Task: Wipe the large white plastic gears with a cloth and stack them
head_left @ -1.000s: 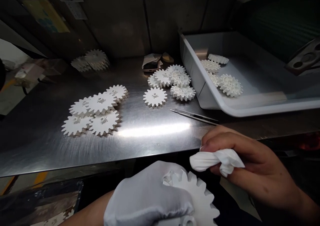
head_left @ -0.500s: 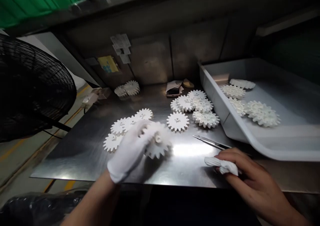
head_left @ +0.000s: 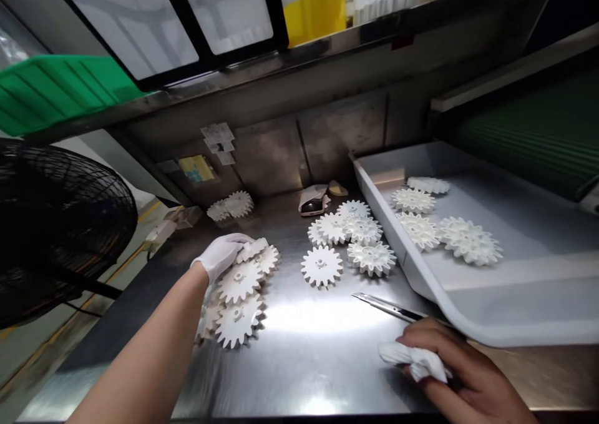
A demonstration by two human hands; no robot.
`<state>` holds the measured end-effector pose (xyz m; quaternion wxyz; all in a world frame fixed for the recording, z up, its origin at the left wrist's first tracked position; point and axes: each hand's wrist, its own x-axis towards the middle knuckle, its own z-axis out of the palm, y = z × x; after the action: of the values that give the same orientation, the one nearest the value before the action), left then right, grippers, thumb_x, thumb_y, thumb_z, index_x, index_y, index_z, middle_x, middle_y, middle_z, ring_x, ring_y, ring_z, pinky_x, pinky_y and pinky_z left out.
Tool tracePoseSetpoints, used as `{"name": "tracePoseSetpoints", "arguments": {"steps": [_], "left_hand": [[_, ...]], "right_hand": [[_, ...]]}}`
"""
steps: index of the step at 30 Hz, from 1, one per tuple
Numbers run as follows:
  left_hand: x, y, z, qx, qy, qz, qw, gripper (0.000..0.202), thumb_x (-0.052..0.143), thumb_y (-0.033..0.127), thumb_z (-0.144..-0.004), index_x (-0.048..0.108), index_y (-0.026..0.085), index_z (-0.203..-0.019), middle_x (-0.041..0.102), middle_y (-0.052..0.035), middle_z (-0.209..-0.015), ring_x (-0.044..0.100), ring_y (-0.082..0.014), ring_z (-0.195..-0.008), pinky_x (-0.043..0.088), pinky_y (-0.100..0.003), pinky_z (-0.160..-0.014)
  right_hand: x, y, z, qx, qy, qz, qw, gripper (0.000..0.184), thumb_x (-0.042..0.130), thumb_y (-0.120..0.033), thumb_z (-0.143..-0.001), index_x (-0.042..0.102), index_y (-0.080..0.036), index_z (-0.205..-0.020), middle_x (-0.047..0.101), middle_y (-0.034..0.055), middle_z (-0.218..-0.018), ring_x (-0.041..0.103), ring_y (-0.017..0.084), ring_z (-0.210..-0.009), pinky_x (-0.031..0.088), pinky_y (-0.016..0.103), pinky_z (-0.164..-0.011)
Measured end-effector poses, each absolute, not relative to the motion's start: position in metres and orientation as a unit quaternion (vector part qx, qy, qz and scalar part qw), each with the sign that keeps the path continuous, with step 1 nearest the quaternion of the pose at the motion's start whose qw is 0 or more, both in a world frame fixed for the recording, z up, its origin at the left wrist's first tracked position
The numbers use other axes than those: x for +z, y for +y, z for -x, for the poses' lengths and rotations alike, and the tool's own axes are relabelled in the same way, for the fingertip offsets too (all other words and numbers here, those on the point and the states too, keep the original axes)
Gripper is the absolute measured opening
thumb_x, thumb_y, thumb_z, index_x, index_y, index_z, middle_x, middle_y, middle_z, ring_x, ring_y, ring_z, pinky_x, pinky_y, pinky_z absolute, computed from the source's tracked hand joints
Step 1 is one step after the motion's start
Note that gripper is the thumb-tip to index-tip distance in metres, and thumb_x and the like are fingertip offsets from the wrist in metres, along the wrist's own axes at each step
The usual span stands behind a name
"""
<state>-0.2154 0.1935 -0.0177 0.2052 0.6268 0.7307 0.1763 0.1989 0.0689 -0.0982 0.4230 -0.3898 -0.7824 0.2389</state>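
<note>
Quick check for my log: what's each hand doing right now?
Left hand: closed, holding a white gear.
Right hand: closed, holding a crumpled white cloth.

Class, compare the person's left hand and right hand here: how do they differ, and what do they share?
The left hand wears a white fabric glove, while the right hand is bare. The left hand touches a white gear in a pile; the right hand grips a crumpled white cloth. Both are over the stainless steel table.

White cloth glove (head_left: pixel 219 254) on the left hand (head_left: pixel 219 255); right hand (head_left: pixel 468 368) bare.
</note>
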Motion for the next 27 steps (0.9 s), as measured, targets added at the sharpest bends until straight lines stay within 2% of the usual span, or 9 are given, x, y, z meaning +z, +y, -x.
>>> {"name": "tracePoseSetpoints", "arguments": {"steps": [3, 6, 10, 13, 16, 21, 24, 26, 27], "left_hand": [[-0.013, 0.198, 0.210, 0.146, 0.726, -0.652, 0.164, 0.023, 0.054, 0.033, -0.092, 0.064, 0.013, -0.094, 0.065, -0.0054, -0.103, 0.062, -0.0212, -0.097, 0.049, -0.041, -0.089], [-0.003, 0.200, 0.192, 0.127, 0.718, -0.679, 0.092, 0.022, 0.054, 0.034, -0.092, 0.064, 0.015, -0.096, 0.063, -0.0068, -0.109, 0.057, -0.0228, -0.107, 0.043, -0.045, -0.097], [0.000, 0.184, 0.135, 0.126, 0.678, -0.723, 0.031, 0.029, 0.050, 0.040, -0.093, 0.062, 0.016, -0.105, 0.059, -0.0083, -0.116, 0.052, -0.0253, -0.113, 0.037, -0.049, -0.101], [-0.015, 0.165, 0.088, 0.099, 0.618, -0.777, 0.063, 0.047, 0.053, 0.051, -0.088, 0.053, 0.020, -0.124, 0.059, -0.0089, -0.118, 0.055, -0.0239, -0.107, 0.044, -0.045, -0.094], [-0.038, 0.156, 0.061, 0.074, 0.615, -0.782, 0.072, 0.065, 0.064, 0.060, -0.075, 0.052, 0.016, -0.121, 0.060, -0.0107, -0.110, 0.058, -0.0255, -0.098, 0.049, -0.043, -0.082], [-0.051, 0.155, 0.062, 0.096, 0.639, -0.760, 0.070, 0.069, 0.066, 0.051, -0.074, 0.044, 0.014, -0.128, 0.057, -0.0133, -0.112, 0.054, -0.0295, -0.105, 0.047, -0.047, -0.088], [-0.042, 0.128, 0.061, 0.122, 0.635, -0.756, 0.105, 0.081, 0.069, 0.045, -0.071, 0.033, 0.015, -0.137, 0.052, -0.0159, -0.123, 0.051, -0.0297, -0.114, 0.046, -0.042, -0.096], [-0.037, 0.096, 0.054, 0.137, 0.623, -0.759, 0.130, 0.083, 0.067, 0.039, -0.072, 0.024, 0.022, -0.141, 0.047, -0.0131, -0.126, 0.051, -0.0267, -0.114, 0.048, -0.038, -0.095], [-0.035, 0.078, 0.050, 0.143, 0.612, -0.765, 0.140, 0.084, 0.067, 0.037, -0.071, 0.023, 0.025, -0.142, 0.045, -0.0122, -0.127, 0.051, -0.0269, -0.115, 0.048, -0.039, -0.096]], "right_hand": [[-0.100, 0.068, -0.200, 0.235, -0.784, 0.393, 0.420, 0.036, 0.056, -0.011, -0.074, 0.057, -0.027, -0.106, 0.068, 0.0016, -0.101, 0.070, 0.018, -0.088, 0.056, 0.014, -0.069], [-0.102, 0.066, -0.202, 0.244, -0.781, 0.410, 0.402, 0.036, 0.055, -0.010, -0.074, 0.058, -0.028, -0.106, 0.068, 0.0007, -0.102, 0.070, 0.017, -0.091, 0.055, 0.012, -0.069], [-0.103, 0.066, -0.203, 0.273, -0.772, 0.428, 0.382, 0.036, 0.056, -0.010, -0.074, 0.058, -0.028, -0.105, 0.066, 0.0010, -0.104, 0.069, 0.016, -0.093, 0.054, 0.012, -0.072], [-0.101, 0.068, -0.201, 0.280, -0.770, 0.429, 0.382, 0.036, 0.058, -0.010, -0.073, 0.058, -0.028, -0.105, 0.065, 0.0014, -0.103, 0.068, 0.016, -0.093, 0.054, 0.015, -0.077], [-0.098, 0.071, -0.199, 0.291, -0.772, 0.413, 0.385, 0.038, 0.058, -0.008, -0.074, 0.057, -0.029, -0.105, 0.065, 0.0008, -0.101, 0.067, 0.016, -0.092, 0.054, 0.017, -0.079], [-0.095, 0.068, -0.200, 0.338, -0.755, 0.392, 0.402, 0.038, 0.058, -0.006, -0.075, 0.058, -0.029, -0.105, 0.065, 0.0009, -0.098, 0.066, 0.016, -0.090, 0.052, 0.019, -0.078], [-0.092, 0.065, -0.204, 0.421, -0.699, 0.385, 0.431, 0.026, 0.061, -0.014, -0.081, 0.062, -0.030, -0.102, 0.064, 0.0018, -0.100, 0.064, 0.017, -0.094, 0.050, 0.022, -0.082], [-0.085, 0.062, -0.205, 0.540, -0.618, 0.377, 0.430, 0.014, 0.063, -0.023, -0.084, 0.064, -0.028, -0.097, 0.061, 0.0034, -0.111, 0.061, 0.019, -0.102, 0.048, 0.025, -0.087], [-0.081, 0.061, -0.204, 0.607, -0.568, 0.366, 0.419, 0.012, 0.064, -0.027, -0.084, 0.065, -0.028, -0.096, 0.057, 0.0039, -0.121, 0.058, 0.020, -0.109, 0.047, 0.027, -0.091]]}}
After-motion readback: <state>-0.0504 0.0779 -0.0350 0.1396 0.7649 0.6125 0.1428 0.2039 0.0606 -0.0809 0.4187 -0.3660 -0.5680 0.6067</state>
